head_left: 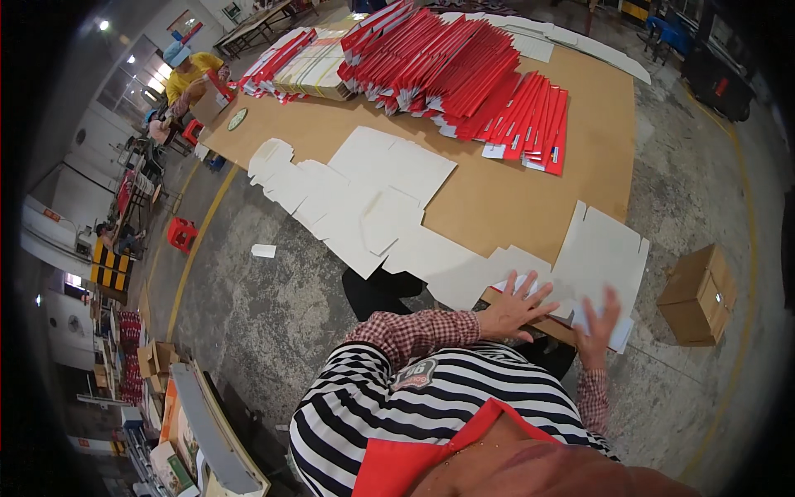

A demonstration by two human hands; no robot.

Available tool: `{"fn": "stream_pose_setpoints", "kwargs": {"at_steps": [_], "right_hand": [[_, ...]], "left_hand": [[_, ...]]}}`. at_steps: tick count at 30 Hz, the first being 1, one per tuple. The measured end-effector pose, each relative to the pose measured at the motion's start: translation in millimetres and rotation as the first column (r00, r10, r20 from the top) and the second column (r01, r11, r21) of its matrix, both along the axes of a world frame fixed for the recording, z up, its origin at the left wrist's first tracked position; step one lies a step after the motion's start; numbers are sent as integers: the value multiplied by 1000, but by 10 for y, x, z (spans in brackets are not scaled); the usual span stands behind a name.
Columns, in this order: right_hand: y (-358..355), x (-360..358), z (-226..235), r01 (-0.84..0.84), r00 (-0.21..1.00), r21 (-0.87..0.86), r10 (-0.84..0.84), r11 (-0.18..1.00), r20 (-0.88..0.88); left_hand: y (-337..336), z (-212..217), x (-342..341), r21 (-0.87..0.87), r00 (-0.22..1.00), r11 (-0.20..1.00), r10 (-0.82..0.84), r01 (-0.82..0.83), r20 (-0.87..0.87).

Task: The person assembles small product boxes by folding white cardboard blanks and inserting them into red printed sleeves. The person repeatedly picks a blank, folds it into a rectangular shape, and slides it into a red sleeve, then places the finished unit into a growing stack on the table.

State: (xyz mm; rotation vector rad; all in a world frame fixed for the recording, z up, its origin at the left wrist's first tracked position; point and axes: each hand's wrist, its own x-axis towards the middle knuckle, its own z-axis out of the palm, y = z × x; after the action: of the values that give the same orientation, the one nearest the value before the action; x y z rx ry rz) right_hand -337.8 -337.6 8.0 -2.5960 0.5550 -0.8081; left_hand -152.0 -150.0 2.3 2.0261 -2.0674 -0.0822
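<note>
My left hand (515, 308) lies flat with fingers spread on a white flat carton blank at the near edge of the brown table (513, 199). My right hand (598, 328), fingers apart and blurred, presses on the large white die-cut sheet (604, 253) that overhangs the table's near right corner. Neither hand grips anything. More white blanks (364, 199) lie overlapped in a row across the table's near left side.
Stacks of red folded cartons (464, 70) fill the far half of the table. A brown cardboard box (700, 296) stands on the concrete floor to the right. A person in a yellow shirt (189, 76) works at the far left corner. A red stool (180, 234) stands left.
</note>
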Motion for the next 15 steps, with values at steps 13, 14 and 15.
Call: {"fn": "stream_pose_setpoints", "kwargs": {"at_steps": [13,14,15], "right_hand": [[253,608,291,-99,967,108,70,989,247],[156,678,312,-178,984,13,179,984,-6],[125,723,242,-241,946,4,236,971,-220]], "left_hand": [[-256,-78,-262,-31,931,980,-196,196,-308],[-131,-92,-205,-150,942,983,-145,104,-301],[-81,183,-63,276,971,961,53,13,-232]]}}
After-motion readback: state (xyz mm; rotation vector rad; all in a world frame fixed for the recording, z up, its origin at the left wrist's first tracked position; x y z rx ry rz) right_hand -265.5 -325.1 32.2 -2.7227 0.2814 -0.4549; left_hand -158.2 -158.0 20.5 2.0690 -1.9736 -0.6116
